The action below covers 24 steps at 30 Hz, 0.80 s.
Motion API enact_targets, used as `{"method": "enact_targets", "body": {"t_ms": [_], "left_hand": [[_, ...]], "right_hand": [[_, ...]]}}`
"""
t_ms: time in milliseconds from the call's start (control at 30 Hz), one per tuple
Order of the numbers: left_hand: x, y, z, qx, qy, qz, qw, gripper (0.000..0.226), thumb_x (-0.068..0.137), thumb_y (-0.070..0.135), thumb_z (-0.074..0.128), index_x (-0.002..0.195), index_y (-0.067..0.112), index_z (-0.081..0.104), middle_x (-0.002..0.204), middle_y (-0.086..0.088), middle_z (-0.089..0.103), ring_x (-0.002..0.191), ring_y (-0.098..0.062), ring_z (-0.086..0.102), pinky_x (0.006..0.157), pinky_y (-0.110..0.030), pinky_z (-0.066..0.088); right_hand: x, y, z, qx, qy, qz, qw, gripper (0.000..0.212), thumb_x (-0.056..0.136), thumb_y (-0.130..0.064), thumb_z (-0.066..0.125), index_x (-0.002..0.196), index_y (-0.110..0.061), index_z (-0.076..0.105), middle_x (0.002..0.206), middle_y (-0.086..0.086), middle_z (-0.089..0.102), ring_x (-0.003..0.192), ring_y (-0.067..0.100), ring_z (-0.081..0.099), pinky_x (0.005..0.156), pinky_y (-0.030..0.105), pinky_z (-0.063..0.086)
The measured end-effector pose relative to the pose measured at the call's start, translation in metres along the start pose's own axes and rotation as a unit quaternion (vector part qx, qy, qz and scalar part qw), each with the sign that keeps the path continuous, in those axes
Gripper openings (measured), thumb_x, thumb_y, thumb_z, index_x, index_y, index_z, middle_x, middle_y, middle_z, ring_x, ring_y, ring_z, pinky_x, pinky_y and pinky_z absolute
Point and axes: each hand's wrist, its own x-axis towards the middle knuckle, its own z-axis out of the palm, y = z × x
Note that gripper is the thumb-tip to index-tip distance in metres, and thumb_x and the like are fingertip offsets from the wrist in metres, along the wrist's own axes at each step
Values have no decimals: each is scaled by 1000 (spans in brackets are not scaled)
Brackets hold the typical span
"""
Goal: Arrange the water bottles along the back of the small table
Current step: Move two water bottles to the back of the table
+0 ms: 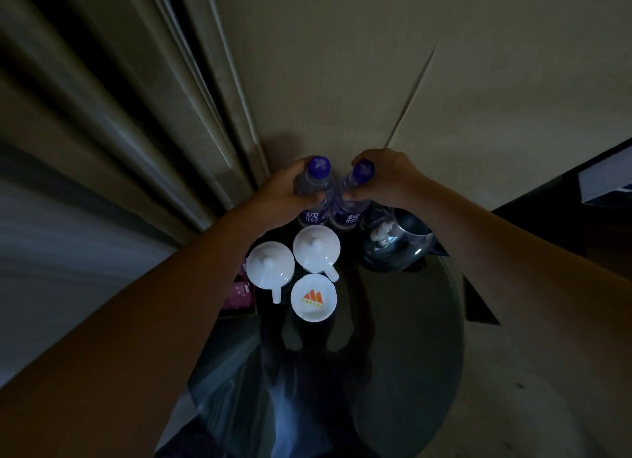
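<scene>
Water bottles: left bottle (315, 188) and right bottle (353, 199) upright, touching, at the far edge of the glass table (413, 324). Our left hand (283, 192) and right hand (388, 180) each curl round one below the cap, presumably aligning them.

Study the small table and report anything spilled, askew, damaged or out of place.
Nothing plainly stands out. The left bottle and right bottle are capped at the back, gripped by the left hand and right hand. Both lidded cups sit closed; no spill shows on the glass table. Dim light could hide fine damage.
</scene>
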Motion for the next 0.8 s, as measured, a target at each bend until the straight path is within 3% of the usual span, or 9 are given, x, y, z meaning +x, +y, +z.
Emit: {"method": "enact_targets", "body": {"t_ms": [133,233,300,367,400,467,533,667,800], "left_hand": [[2,-3,-1,33,0,-7,999,50,83,1,66,124,20,46,118,-4,61,109,-13,58,92,-26,48],[0,-5,0,90,89,-40,991,56,83,15,67,134,13,42,129,-13,58,120,-27,55,99,-39,47],[-11,-4,2,137,129,-35,981,54,85,22,66,133,12,44,123,-9,60,116,-28,56,91,-25,45],[-31,-1,4,188,140,7,972,44,86,28,62,126,15,50,104,6,58,106,-23,58,75,-6,40],[-41,2,4,225,142,22,964,41,87,35,59,123,16,51,101,8,57,104,-23,59,74,-9,42],[-62,10,4,318,151,32,936,46,89,49,45,122,18,49,114,-4,62,107,-30,59,84,-33,49],[-83,22,2,391,167,44,904,49,89,53,36,119,17,50,117,-14,63,106,-35,59,86,-45,50],[-131,38,-2,460,165,61,870,49,88,53,38,118,16,50,113,-11,64,103,-32,61,82,-43,51],[-190,39,-10,468,182,73,861,42,92,43,42,122,14,51,116,-10,65,104,-30,61,84,-41,49]], "right_hand": [[-3,-1,2,7,8,24,1000,56,63,-37,84,108,-15,58,109,7,61,91,19,54,74,31,45],[-8,-4,1,50,21,45,998,48,66,-38,81,102,-14,60,103,9,63,85,26,63,80,42,55],[-13,-8,0,52,29,46,997,41,72,-37,77,100,-11,61,100,12,64,83,28,64,80,44,55],[-19,-15,1,41,50,49,997,38,80,-36,68,103,-8,59,102,18,64,85,32,62,79,44,54],[-24,-20,2,20,71,52,996,38,83,-37,63,106,-7,58,104,20,64,89,34,61,81,44,52],[-37,-32,5,-94,145,39,984,42,88,-43,52,112,-9,56,109,21,63,102,39,56,89,47,42],[-52,-49,6,-161,204,-13,966,45,90,-45,47,116,-9,56,112,21,62,109,41,51,95,50,36],[-90,-90,11,-151,170,-135,964,47,90,-41,46,122,-8,51,120,22,56,114,40,47,94,48,42],[-143,-129,31,-169,159,-169,958,45,88,-46,46,117,-13,53,111,17,59,108,37,52,86,43,46]]}}
